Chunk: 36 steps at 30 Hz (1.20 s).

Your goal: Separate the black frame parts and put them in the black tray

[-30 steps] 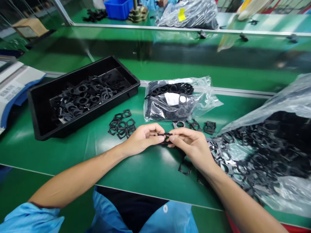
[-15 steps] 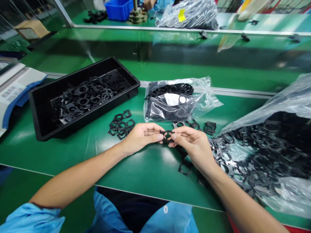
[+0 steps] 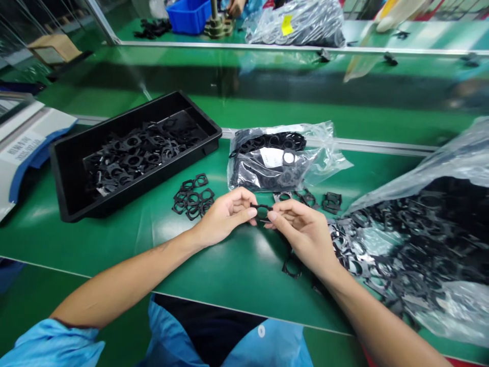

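Observation:
Between my two hands, above the green tabletop, is a small black plastic frame with a round opening. My left hand pinches its left end between thumb and fingers. On the opposite end, my right hand is closed in the same kind of grip. A loose group of similar black frames lies just left of my left hand. Near my right wrist, one more frame rests on the table, and a pair of stacked frames sits beyond that hand.
A long black tray full of frames stands at the left, beside a white and blue machine. Behind my hands lies a clear bag of parts. A large open plastic bag spills frames at the right. Across the divider, another person's hand shows.
The frame has turned between my fingers, so its round opening now shows more plainly. Both hands stay in nearly the same place. The whole view has shifted slightly.

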Each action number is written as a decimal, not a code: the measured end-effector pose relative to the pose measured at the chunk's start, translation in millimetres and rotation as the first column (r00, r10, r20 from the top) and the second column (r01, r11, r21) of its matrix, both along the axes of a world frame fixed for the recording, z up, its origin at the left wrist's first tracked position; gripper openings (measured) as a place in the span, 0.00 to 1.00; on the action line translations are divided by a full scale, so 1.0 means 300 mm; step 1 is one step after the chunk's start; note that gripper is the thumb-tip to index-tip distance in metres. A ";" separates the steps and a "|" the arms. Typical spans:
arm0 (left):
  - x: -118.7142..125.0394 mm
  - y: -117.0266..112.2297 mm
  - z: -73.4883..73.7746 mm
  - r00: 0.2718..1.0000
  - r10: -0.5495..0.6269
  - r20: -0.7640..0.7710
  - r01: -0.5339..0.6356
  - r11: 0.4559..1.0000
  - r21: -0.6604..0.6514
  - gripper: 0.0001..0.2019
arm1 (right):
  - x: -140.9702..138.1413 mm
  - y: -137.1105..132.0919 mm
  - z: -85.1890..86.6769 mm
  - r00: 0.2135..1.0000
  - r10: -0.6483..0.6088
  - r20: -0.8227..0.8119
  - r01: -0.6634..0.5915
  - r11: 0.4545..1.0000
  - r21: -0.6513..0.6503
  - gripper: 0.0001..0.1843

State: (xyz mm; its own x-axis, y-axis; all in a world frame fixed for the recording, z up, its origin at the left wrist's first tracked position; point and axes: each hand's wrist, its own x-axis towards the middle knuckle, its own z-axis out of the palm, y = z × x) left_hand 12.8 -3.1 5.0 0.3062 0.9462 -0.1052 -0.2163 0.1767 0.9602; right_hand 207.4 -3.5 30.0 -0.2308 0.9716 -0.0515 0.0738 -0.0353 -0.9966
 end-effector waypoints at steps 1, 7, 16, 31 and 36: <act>0.001 -0.001 -0.002 1.000 -0.004 -0.004 0.004 1.000 0.001 0.17 | 0.000 0.001 -0.005 1.000 -0.001 -0.001 0.001 1.000 0.008 0.20; 0.002 -0.001 -0.009 0.999 -0.041 -0.011 0.040 0.999 -0.016 0.20 | 0.003 0.005 -0.019 1.000 0.000 0.009 -0.001 1.000 0.021 0.17; 0.004 -0.019 -0.006 0.982 0.003 -0.187 0.034 0.980 0.195 0.11 | 0.005 -0.011 -0.019 0.997 0.028 0.068 -0.033 0.996 0.086 0.12; 0.000 -0.027 -0.009 0.861 0.354 -0.366 0.036 0.674 0.738 0.07 | 0.002 -0.017 -0.009 0.994 -0.009 0.107 -0.027 0.943 0.331 0.05; 0.001 -0.029 -0.008 0.848 0.391 -0.358 0.011 0.663 0.749 0.06 | 0.006 -0.014 -0.011 0.986 0.003 0.169 -0.064 0.932 0.356 0.07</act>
State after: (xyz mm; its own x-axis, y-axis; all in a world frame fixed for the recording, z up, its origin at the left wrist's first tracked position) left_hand 13.2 -11.6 2.5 0.2141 0.8137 0.5404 0.3271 -0.5810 0.7453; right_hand 209.3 -7.8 26.8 -0.2817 0.9237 0.2596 0.2312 0.3280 -0.9160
